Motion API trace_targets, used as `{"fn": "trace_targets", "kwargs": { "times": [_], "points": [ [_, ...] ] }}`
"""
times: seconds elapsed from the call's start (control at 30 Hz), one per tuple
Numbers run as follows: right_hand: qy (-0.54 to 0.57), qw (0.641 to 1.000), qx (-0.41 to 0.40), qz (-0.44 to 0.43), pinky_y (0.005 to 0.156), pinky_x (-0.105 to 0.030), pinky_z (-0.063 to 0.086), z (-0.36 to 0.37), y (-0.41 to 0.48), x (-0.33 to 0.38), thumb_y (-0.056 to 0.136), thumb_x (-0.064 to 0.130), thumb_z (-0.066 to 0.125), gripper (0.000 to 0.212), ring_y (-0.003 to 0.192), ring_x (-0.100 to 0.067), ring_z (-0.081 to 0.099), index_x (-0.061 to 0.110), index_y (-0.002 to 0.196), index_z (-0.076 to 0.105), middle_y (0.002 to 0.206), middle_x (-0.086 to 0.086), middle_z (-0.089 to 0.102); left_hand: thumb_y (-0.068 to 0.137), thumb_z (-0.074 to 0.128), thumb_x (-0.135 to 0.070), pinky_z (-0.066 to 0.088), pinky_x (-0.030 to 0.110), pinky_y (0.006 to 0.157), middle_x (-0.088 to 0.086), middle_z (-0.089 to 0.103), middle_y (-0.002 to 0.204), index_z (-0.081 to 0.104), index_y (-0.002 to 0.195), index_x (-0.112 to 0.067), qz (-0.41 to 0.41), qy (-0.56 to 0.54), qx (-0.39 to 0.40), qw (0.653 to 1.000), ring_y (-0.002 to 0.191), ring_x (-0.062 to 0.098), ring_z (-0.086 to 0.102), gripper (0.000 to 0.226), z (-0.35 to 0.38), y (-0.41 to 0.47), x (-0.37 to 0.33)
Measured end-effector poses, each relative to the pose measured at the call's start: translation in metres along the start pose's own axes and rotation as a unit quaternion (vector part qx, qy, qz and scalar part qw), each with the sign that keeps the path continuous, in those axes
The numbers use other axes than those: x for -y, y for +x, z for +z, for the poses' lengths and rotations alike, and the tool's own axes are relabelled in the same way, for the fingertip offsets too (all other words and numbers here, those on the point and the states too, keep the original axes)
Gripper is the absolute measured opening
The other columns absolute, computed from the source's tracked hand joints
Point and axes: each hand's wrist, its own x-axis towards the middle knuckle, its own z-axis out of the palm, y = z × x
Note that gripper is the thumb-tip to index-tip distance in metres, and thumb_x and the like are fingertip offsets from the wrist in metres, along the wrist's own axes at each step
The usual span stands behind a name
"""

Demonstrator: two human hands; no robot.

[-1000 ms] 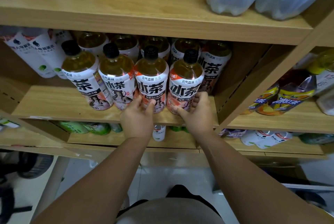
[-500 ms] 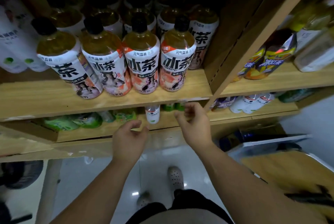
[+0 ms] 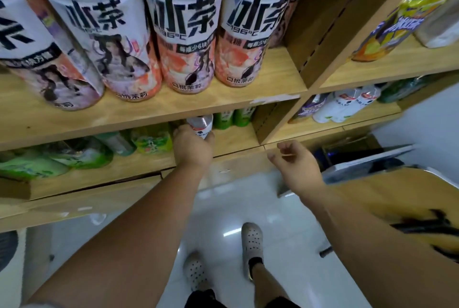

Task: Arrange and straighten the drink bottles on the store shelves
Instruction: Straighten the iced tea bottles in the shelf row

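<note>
Left grip: fingers wrapped round the lower body of a small clear bottle, centre of frame. The bottle sits at the front of the lower shelf, seemingly upright, its top hidden behind the board above.

Right grip: loosely curled, holding nothing, off the shelf edge, right of centre.

Bottle: round, thin clear plastic, white label with a dark mark. Judged light, and likely to give a little if squeezed. The smooth label film is probably slick. Best taken round the mid-body, since the neck looks awkward to reach under the board.

Neighbours: green-labelled bottles just left, blurred. Tall tea bottles in glossy printed sleeves stand across the top of frame. Shelving is pale wood-grain board.
</note>
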Motion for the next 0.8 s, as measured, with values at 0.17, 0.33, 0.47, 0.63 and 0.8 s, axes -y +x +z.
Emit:
{"fn": "trace_targets", "kwargs": {
  "times": [0.17,0.33,0.47,0.63,0.8],
  "points": [
    [-0.010,1.000,-0.019,0.018,0.090,-0.035,0.048,-0.022,0.013,-0.020,0.092,0.036,0.074,0.036,0.110,-0.021,0.061,0.018,0.122,0.065,0.120,-0.003,0.065,0.084,0.081,-0.033,0.051,0.039,0.082,0.022,0.070,0.116,0.066,0.116,-0.001,-0.006,-0.012,-0.022,1.000,0.107,0.040,0.067,0.047,0.018,0.019,0.004],
    [-0.006,1.000,-0.011,0.017,0.096,-0.035,0.048,-0.038,0.032,-0.027,0.091,0.035,0.075,0.036,0.111,-0.019,0.060,0.017,0.121,0.066,0.119,-0.003,0.065,0.086,0.080,-0.029,0.052,0.039,0.078,0.022,0.074,0.104,0.072,0.103,0.003,0.002,-0.014,-0.019,1.000,0.098,0.040,0.070,0.037,0.029,0.023,0.012],
    [0.020,1.000,0.012,0.005,0.089,-0.029,0.042,-0.055,0.054,-0.032,0.092,0.036,0.074,0.036,0.107,-0.014,0.057,0.021,0.124,0.064,0.119,0.002,0.061,0.082,0.083,-0.024,0.049,0.037,0.094,0.017,0.066,0.126,0.059,0.129,-0.004,0.044,-0.031,-0.038,0.998,0.117,0.033,0.063,0.056,0.036,-0.001,0.009],
    [0.032,0.998,0.058,-0.012,0.088,-0.029,0.044,-0.096,0.089,-0.055,0.091,0.035,0.075,0.038,0.105,-0.014,0.057,0.019,0.123,0.063,0.120,0.000,0.062,0.078,0.086,-0.026,0.052,0.040,0.095,0.010,0.064,0.125,0.053,0.131,-0.013,0.037,-0.037,-0.052,0.997,0.114,0.027,0.063,0.064,0.067,-0.067,-0.020],
    [0.026,0.997,0.069,-0.023,0.088,-0.033,0.050,-0.158,0.140,-0.085,0.091,0.037,0.075,0.036,0.096,-0.011,0.058,0.023,0.121,0.062,0.122,-0.001,0.062,0.078,0.087,-0.031,0.045,0.024,0.071,-0.001,0.068,0.101,0.059,0.118,-0.014,0.019,-0.019,-0.048,0.998,0.088,0.016,0.062,0.051,0.112,-0.132,-0.082]
  ]
}}
